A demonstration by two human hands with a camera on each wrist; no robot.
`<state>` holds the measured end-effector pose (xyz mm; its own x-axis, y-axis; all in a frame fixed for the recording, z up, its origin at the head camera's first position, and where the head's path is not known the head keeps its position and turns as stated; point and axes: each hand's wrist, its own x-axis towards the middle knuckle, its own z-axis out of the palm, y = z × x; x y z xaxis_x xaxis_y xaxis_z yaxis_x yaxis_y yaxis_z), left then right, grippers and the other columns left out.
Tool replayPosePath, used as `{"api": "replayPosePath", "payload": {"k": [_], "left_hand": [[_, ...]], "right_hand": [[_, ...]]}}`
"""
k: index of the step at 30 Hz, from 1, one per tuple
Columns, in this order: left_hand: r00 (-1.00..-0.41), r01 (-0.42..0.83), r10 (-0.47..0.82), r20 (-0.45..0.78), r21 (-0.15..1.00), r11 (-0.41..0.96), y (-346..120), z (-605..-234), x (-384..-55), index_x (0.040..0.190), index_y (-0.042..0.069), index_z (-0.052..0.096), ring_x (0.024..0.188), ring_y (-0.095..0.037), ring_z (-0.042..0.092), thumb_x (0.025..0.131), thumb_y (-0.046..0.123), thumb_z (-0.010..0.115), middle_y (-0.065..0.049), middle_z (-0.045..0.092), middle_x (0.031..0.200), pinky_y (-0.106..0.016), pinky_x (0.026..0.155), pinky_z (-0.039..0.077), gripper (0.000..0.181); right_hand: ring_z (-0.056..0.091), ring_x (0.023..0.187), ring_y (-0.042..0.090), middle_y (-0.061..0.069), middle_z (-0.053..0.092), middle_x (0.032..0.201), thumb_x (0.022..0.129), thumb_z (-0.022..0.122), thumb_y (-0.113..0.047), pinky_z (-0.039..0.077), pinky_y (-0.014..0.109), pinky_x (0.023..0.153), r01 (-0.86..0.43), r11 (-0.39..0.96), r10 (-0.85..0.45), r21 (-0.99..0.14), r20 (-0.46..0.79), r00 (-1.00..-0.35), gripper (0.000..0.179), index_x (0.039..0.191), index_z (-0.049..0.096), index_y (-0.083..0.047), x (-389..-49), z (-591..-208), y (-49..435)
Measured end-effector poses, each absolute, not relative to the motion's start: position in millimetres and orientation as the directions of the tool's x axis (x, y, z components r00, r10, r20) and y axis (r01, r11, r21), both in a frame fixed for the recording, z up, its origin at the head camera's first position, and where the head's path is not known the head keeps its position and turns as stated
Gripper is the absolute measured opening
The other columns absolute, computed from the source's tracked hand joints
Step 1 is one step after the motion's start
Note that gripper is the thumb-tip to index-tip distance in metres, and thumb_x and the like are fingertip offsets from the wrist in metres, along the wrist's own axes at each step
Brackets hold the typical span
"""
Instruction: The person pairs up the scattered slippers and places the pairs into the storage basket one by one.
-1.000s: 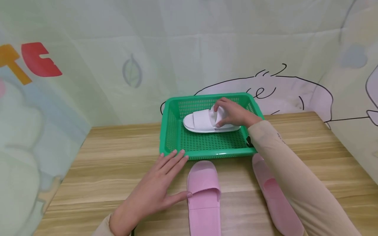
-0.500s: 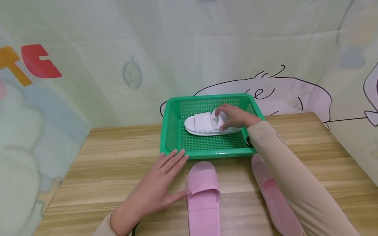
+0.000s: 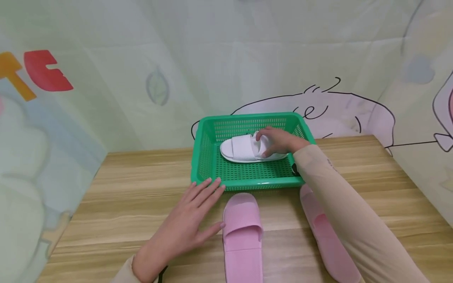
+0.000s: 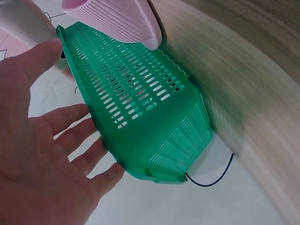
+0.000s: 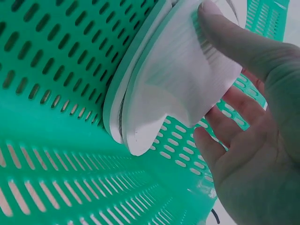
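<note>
A pair of white slide slippers (image 3: 242, 147) lies in the green plastic basket (image 3: 262, 182), one stacked on the other with straps at opposite ends. My right hand (image 3: 281, 140) grips the upper slipper at its strap, thumb on the near side and fingers on the far side. In the right wrist view, the two stacked white soles (image 5: 140, 136) show against the basket's slotted wall. My left hand (image 3: 184, 224) is spread, its straight fingertips touching the basket's near-left rim. Its thumb points towards a pink slide slipper (image 3: 242, 236) on the table.
A second pink slipper (image 3: 329, 243) lies at the right, partly covered by my right sleeve (image 3: 347, 204). The wood-grain table (image 3: 134, 184) ends at a printed cloth backdrop (image 3: 198, 70) just behind the basket.
My right hand and the white slippers have sunk slightly lower in the basket. The left hand keeps its place at the rim, its thumb drawing slightly back from the pink slipper.
</note>
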<state>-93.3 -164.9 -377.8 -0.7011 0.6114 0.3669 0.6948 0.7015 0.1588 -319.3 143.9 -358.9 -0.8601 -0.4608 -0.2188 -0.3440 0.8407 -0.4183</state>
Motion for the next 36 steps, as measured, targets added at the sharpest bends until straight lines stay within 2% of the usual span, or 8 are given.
{"api": "replayPosePath", "payload": {"k": [16, 25, 31, 36], "left_hand": [[-0.710, 0.686, 0.608, 0.357, 0.154, 0.711, -165.1, -378.2, -91.1, 0.159, 0.006, 0.046, 0.156, -0.035, 0.037, 0.091, 0.042, 0.082, -0.014, 0.044, 0.166, -0.061, 0.126, 0.029, 0.085], [-0.714, 0.683, 0.610, 0.345, 0.148, 0.715, -164.6, -375.6, -89.9, 0.160, 0.006, 0.046, 0.157, -0.035, 0.036, 0.092, 0.043, 0.081, -0.014, 0.042, 0.167, -0.061, 0.127, 0.028, 0.086], [-0.714, 0.685, 0.614, 0.337, 0.153, 0.713, -164.7, -374.0, -90.2, 0.161, 0.006, 0.045, 0.157, -0.034, 0.035, 0.092, 0.042, 0.081, -0.012, 0.040, 0.169, -0.061, 0.127, 0.028, 0.085], [-0.725, 0.677, 0.612, 0.315, 0.165, 0.717, -165.7, -373.2, -89.8, 0.161, 0.007, 0.044, 0.158, -0.034, 0.033, 0.094, 0.041, 0.080, -0.011, 0.037, 0.170, -0.060, 0.128, 0.027, 0.084]], "right_hand": [[0.043, 0.140, 0.040, 0.017, 0.044, 0.157, 0.085, 0.091, -0.017, 0.039, 0.061, 0.121, -0.341, 0.847, -0.440, -0.408, -0.177, -0.880, 0.057, 0.135, 0.063, -0.015, -320.1, -360.1, 141.0], [0.046, 0.135, 0.038, 0.015, 0.047, 0.149, 0.081, 0.094, -0.023, 0.043, 0.059, 0.119, -0.366, 0.846, -0.445, -0.387, -0.136, -0.885, 0.058, 0.130, 0.063, -0.015, -322.9, -356.8, 142.8], [0.040, 0.144, 0.042, 0.019, 0.040, 0.158, 0.083, 0.092, -0.021, 0.040, 0.063, 0.120, -0.334, 0.846, -0.434, -0.416, -0.172, -0.884, 0.067, 0.142, 0.060, -0.016, -322.9, -356.1, 144.2], [0.034, 0.149, 0.045, 0.022, 0.033, 0.163, 0.086, 0.090, -0.019, 0.038, 0.067, 0.119, -0.303, 0.842, -0.431, -0.446, -0.221, -0.875, 0.082, 0.157, 0.049, -0.016, -320.5, -355.9, 143.0]]}}
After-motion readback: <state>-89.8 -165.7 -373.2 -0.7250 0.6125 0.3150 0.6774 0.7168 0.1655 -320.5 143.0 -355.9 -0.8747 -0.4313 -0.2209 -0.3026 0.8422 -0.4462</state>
